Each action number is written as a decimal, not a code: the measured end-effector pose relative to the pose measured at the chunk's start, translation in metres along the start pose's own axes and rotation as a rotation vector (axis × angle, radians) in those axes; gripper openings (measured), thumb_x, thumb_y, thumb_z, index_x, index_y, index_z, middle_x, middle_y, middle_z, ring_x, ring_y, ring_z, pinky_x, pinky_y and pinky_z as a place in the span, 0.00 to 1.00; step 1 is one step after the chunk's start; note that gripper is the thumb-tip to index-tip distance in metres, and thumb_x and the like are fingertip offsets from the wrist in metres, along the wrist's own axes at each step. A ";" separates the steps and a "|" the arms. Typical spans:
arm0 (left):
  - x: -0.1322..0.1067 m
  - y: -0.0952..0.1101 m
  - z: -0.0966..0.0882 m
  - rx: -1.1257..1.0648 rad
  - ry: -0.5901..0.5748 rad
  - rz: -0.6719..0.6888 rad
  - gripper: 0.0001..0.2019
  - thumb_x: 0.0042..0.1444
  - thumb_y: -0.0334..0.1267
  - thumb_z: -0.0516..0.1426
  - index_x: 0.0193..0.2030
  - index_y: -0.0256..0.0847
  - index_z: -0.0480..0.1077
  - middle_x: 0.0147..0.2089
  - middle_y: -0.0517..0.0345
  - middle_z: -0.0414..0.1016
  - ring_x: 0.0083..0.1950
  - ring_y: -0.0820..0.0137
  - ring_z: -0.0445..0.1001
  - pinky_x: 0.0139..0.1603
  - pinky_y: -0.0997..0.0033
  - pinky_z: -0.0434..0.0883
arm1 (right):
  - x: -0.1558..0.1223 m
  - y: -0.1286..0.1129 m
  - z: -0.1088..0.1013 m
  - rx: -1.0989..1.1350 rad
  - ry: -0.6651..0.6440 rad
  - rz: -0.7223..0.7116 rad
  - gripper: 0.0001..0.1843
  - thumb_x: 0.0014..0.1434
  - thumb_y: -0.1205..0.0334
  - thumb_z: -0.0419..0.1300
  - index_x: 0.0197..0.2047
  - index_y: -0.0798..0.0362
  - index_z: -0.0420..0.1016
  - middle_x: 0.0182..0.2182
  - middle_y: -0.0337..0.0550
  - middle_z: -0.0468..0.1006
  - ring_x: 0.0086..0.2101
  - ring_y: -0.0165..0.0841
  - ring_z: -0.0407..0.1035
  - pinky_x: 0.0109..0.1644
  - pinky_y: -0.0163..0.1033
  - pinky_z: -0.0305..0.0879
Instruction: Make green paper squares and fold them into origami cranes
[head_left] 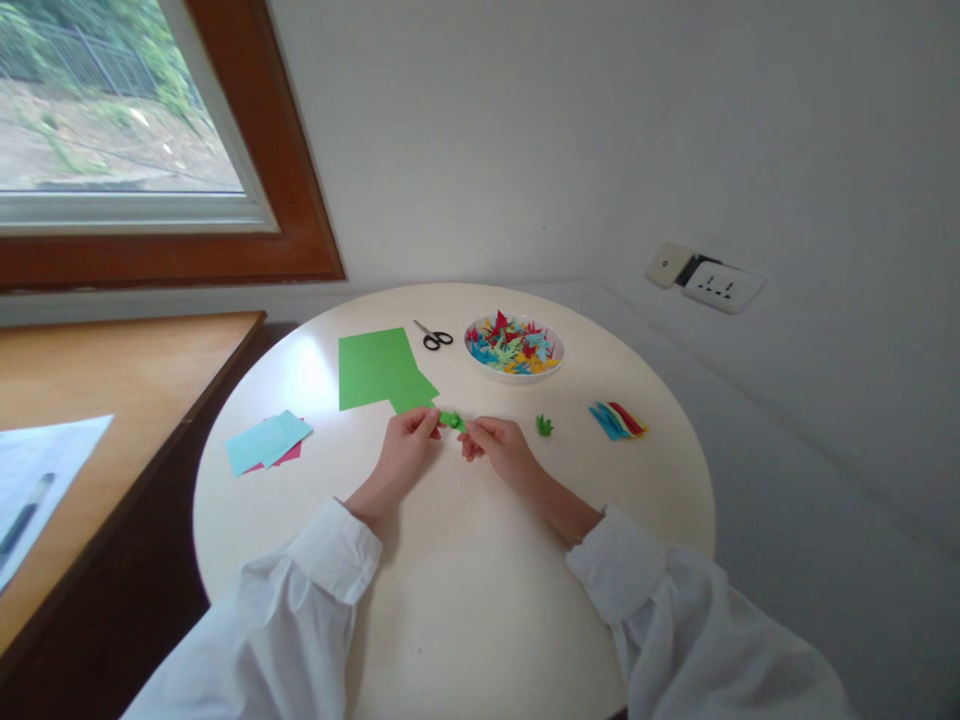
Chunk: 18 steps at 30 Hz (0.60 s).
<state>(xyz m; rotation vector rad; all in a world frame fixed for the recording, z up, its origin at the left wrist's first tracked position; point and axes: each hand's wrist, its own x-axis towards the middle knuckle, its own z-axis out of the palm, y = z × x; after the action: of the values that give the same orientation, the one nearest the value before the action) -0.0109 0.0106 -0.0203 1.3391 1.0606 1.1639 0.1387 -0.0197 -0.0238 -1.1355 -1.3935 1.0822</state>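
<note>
The left hand (409, 430) and right hand (501, 440), angled inward, pinched opposite ends of a small, bright-green folded paper piece (453, 420), bulkiest at its middle.

Room corner used for papercraft; home or office undetermined.
Round white table (480, 620) bears scissors (433, 341), green paper (373, 366), bowl (517, 378) of origami pieces (517, 342); wooden desk (127, 365) left, wall socket (724, 288) right.
</note>
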 end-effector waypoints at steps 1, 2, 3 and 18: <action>0.000 0.000 0.001 0.014 -0.006 0.006 0.13 0.49 0.42 0.59 0.20 0.37 0.71 0.20 0.60 0.68 0.25 0.72 0.64 0.28 0.72 0.60 | 0.000 0.000 0.000 -0.018 0.008 -0.011 0.25 0.51 0.40 0.54 0.19 0.53 0.68 0.17 0.39 0.70 0.20 0.28 0.63 0.28 0.37 0.61; -0.001 0.001 0.001 0.019 -0.009 0.009 0.13 0.48 0.42 0.59 0.20 0.37 0.71 0.20 0.59 0.68 0.25 0.72 0.64 0.28 0.72 0.60 | 0.000 0.000 0.000 -0.032 0.017 -0.020 0.24 0.52 0.41 0.55 0.18 0.53 0.68 0.17 0.39 0.69 0.21 0.28 0.63 0.29 0.37 0.61; -0.001 0.001 0.002 0.019 -0.013 0.013 0.13 0.49 0.43 0.59 0.20 0.37 0.71 0.20 0.59 0.69 0.25 0.72 0.64 0.28 0.72 0.60 | 0.000 -0.001 -0.001 -0.040 0.027 -0.028 0.23 0.52 0.42 0.55 0.18 0.53 0.67 0.17 0.38 0.69 0.21 0.29 0.63 0.30 0.37 0.61; 0.035 -0.001 -0.048 0.442 0.198 0.136 0.21 0.39 0.41 0.65 0.43 0.39 0.71 0.50 0.45 0.73 0.51 0.55 0.70 0.53 0.57 0.63 | 0.014 -0.020 -0.081 -0.506 0.589 -0.256 0.19 0.59 0.48 0.44 0.23 0.50 0.61 0.23 0.41 0.71 0.28 0.33 0.65 0.34 0.37 0.60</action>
<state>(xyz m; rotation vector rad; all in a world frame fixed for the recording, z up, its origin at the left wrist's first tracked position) -0.0532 0.0517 -0.0180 1.6822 1.4492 1.2255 0.2165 -0.0052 0.0067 -1.4352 -1.3039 0.1704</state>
